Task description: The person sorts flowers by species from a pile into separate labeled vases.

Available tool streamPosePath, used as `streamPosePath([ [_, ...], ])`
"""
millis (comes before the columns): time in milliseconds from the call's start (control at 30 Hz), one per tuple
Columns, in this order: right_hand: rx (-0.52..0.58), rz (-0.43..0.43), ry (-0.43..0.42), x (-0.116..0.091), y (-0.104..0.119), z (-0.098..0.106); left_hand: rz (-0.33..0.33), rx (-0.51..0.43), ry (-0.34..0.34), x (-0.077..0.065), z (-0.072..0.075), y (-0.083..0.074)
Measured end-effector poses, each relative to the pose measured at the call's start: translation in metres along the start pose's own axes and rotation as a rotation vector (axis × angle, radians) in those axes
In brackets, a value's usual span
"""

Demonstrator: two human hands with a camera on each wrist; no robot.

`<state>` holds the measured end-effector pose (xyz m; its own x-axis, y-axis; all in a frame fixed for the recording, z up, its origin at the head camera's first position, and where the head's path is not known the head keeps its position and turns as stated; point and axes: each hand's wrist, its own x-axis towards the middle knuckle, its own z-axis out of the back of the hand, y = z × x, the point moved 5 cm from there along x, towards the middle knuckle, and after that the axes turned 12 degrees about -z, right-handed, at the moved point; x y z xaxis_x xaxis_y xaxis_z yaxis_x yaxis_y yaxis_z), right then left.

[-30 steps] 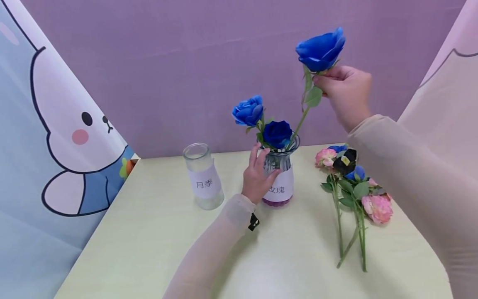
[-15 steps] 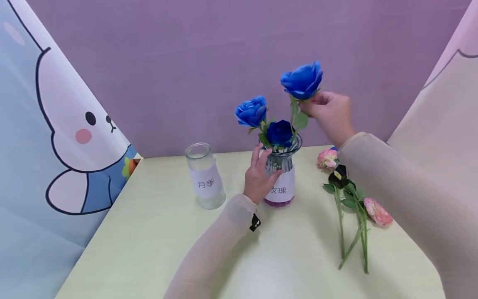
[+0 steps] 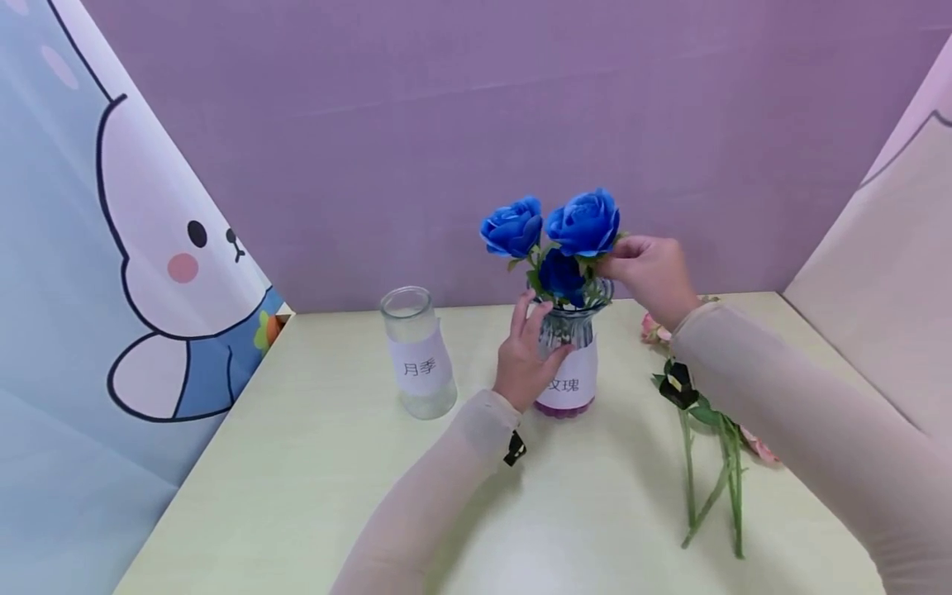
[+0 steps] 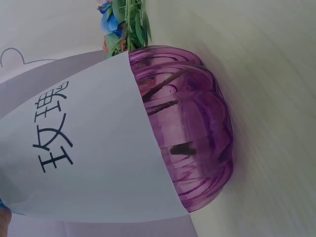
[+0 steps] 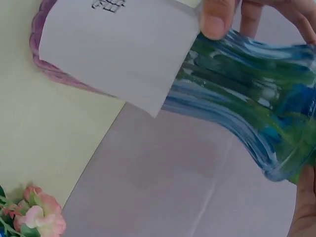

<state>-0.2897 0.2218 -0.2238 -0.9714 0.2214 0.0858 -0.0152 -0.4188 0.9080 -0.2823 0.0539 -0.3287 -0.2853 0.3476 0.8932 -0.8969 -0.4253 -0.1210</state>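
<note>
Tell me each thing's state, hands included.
Left hand: gripping ribbed vase.
Right hand: pinching right blue rose below bloom.
Ribbed vase: upright, labelled.
Other two blue roses: standing in vase.
Clear glass jar: upright, labelled, flowerless.
Loose flowers: lying down, partly hidden by right sleeve.

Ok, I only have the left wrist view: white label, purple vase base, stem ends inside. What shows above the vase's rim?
Observer: The head view shows three blue roses there, the middle one darker and lower than the others.
Operator: Copy. And the right hand, what is it doing?
Observer: In the head view, the right hand pinches the rightmost rose just below its bloom.
Operator: Any other container near the vase?
Observer: Yes, a clear glass jar with a white label stands upright to the vase's left in the head view, with no flower in it.
</note>
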Motion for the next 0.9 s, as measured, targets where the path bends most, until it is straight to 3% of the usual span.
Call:
streamPosePath([
  [267,0.013,0.017,-0.013,0.003,-0.009,0.002,-0.008,-0.01,0.037,0.002,0.001,0.001],
  [467,0.034,-0.006,0.024,0.005,-0.017,0.009,-0.015,-0.038,0.08,0.001,0.004,0.003],
  [733,-0.109,-0.071,0.171,0.007,-0.034,0.02,-0.051,-0.088,0.106,-0.001,0.01,0.005],
  [900,-0.19,-0.109,0.237,0.009,-0.058,0.034,-0.081,-0.097,0.101,0.002,0.026,0.008],
])
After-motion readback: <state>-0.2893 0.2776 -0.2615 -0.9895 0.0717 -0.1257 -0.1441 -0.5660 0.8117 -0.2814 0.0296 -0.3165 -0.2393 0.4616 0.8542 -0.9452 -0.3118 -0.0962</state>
